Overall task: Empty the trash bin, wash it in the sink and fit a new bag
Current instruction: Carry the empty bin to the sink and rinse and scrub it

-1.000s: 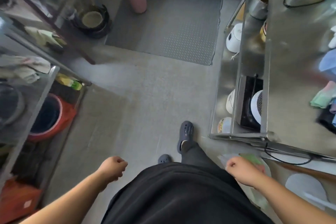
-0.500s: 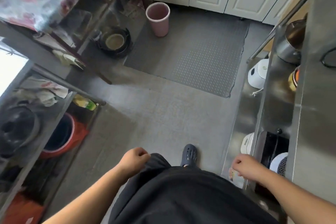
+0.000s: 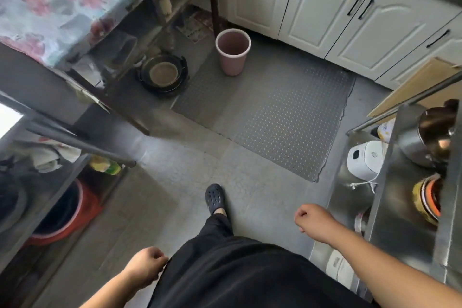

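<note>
A pink trash bin (image 3: 232,54) stands upright on the floor at the far end of the kitchen, in front of the white cabinets (image 3: 322,12). No bag lines it and its inside looks bare. My left hand (image 3: 146,266) hangs by my hip with loosely curled fingers and holds nothing. My right hand (image 3: 312,219) swings out in front of me, fingers loosely curled, also holding nothing. Both hands are far from the bin.
A grey studded mat (image 3: 275,117) lies before the cabinets. A table with a floral cloth (image 3: 62,2) and a black pot (image 3: 163,75) sit on the left. Steel shelves (image 3: 390,197) with a white cooker (image 3: 365,160) line the right. An orange bucket (image 3: 72,215) sits lower left.
I have walked forward and the view has tilted up, so the bin and cabinets look closer. My right hand swung forward; my left hand dropped back beside my hip.
</note>
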{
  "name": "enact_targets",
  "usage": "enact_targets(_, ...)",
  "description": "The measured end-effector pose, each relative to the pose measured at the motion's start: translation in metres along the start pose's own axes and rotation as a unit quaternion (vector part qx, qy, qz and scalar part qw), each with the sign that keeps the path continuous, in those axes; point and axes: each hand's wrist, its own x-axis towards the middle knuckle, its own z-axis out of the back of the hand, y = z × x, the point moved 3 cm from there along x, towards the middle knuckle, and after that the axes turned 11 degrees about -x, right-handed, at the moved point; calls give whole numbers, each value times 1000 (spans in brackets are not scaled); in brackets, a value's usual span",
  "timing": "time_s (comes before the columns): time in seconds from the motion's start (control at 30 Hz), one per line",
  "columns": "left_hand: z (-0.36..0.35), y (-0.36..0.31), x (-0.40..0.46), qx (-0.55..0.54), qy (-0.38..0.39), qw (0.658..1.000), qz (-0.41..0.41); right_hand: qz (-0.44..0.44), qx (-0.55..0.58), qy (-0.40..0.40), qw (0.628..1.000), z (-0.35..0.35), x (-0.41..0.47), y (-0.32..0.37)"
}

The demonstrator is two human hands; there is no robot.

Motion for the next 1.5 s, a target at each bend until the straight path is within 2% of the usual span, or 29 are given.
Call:
enact_targets(0.17,87,-69,48,32,-12,999,-9,2,-68,40,997,29,28,50)
enact_targets(0.3,155,-161,87,55,-41,996,-60,-26,-47,14,998,60,52,68)
enact_targets(0.4,185,-231,109,11,-71,993,-92,-57,-53,5,997,85,67,67)
enact_targets(0.5,192,-293,131,-34,-60,992,-107,-78,-33,5,996,113,86,64)
enact_targets(0.63,178,-360,153,-24,-17,994,-105,-95,-35,27,994,150,125,63)
enact_targets(0.77,158,-412,164,43,25,996,-81,-76,-53,50,994,207,178,79)
enact_targets(0.9,161,-469,169,160,65,982,-78,-50,-69,65,994,287,235,105)
enact_targets(0.97,174,-506,176,136,43,986,-88,-47,-59,61,995,334,268,119)
enact_targets(1.1,218,-570,198,-41,-55,995,-75,-13,-56,25,998,442,349,181)
enact_targets(1.13,228,-579,205,-53,-65,994,-68,-10,-58,18,998,461,368,201)
enact_targets(1.3,254,-593,242,-29,-42,998,-31,25,-24,7,999,520,438,290)
enact_targets(1.43,289,-615,301,-11,-1,1000,9,48,-68,46,995,540,480,361)
enact_targets(1.5,308,-636,323,42,39,998,6,53,-80,72,993,538,492,383)
